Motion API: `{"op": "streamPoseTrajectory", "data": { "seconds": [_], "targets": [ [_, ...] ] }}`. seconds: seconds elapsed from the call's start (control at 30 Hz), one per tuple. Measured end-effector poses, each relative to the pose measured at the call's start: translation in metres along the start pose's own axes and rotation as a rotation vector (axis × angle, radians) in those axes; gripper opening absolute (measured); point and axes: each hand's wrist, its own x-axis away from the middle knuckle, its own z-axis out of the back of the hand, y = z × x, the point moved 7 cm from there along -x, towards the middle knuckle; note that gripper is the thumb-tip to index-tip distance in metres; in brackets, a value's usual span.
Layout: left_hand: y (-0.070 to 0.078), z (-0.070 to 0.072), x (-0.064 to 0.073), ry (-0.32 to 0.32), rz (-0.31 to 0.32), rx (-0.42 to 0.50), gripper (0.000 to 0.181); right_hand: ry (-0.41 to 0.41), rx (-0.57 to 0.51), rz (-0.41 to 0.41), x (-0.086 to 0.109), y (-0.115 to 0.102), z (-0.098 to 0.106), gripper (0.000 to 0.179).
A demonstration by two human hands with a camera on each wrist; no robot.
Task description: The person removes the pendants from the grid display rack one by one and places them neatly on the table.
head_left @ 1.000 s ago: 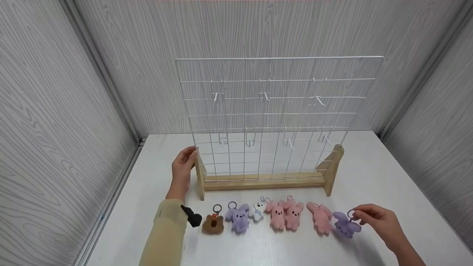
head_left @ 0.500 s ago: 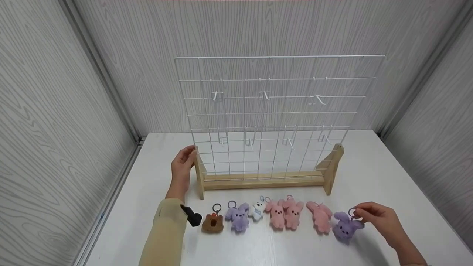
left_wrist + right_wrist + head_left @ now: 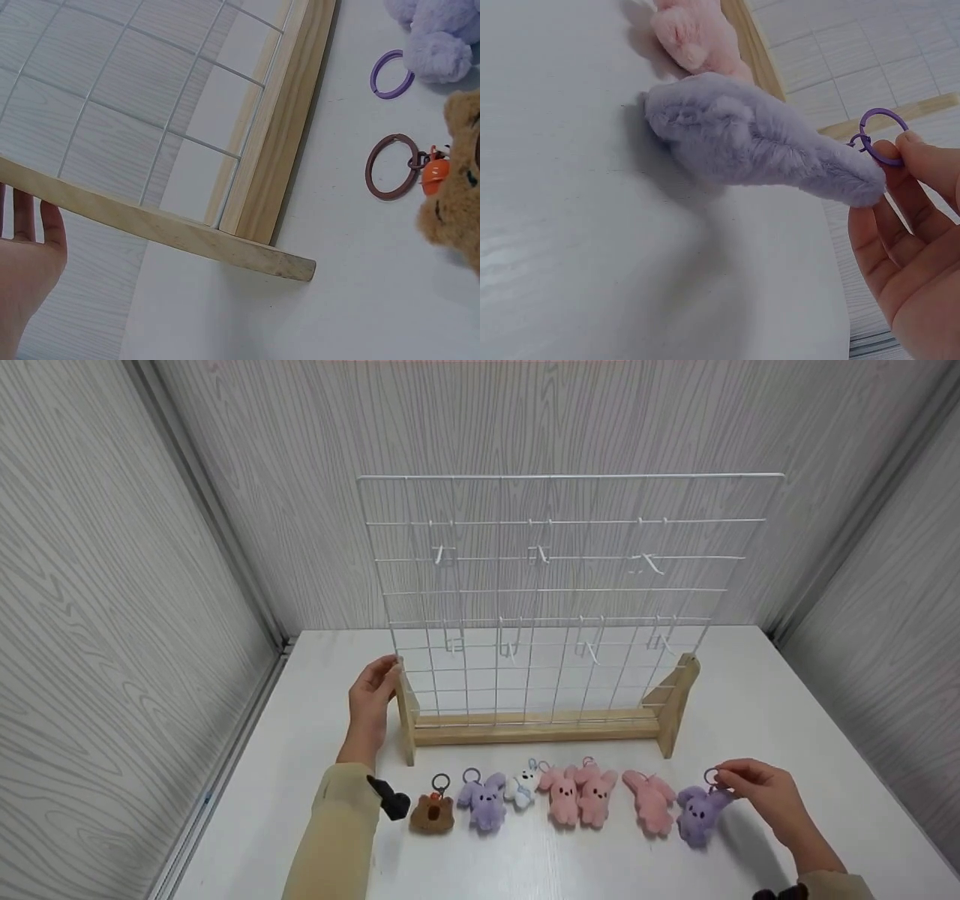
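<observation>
My right hand pinches the purple ring of a purple plush bunny keychain between thumb and forefinger. The bunny hangs from that ring close over the table, facing the head camera; the right wrist view shows its furry back. At the left end of a white wire grid display rack, my left hand grips the upper part of the wooden side post. Its fingertips are partly hidden behind the wood in the left wrist view. White hooks stick out from the grid in two rows, with nothing on them.
Along the rack's front lie a brown bear keychain, another purple bunny, a small white plush, two pink bunnies side by side and a face-down pink one. Grey wood-grain panels wall in the white table.
The right hand has risen slightly, and the purple bunny has turned from tilted to upright, facing the camera. The left hand and the rack stay in place.
</observation>
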Motion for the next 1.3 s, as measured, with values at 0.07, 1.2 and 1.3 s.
{"op": "streamPoseTrajectory", "data": {
  "seconds": [0.07,1.2,1.3],
  "targets": [
    [0.0,0.0,0.0,0.002,0.004,-0.003,0.037,-0.008,0.019,-0.017,-0.003,0.003,-0.001,0.034],
    [0.019,-0.008,0.014,-0.028,0.032,-0.016,0.034,0.002,0.122,-0.186,-0.025,0.042,-0.005,0.04],
    [0.014,-0.006,0.01,-0.018,0.031,0.005,0.034,-0.002,0.135,-0.204,-0.026,0.043,-0.005,0.041]
  ]
}}
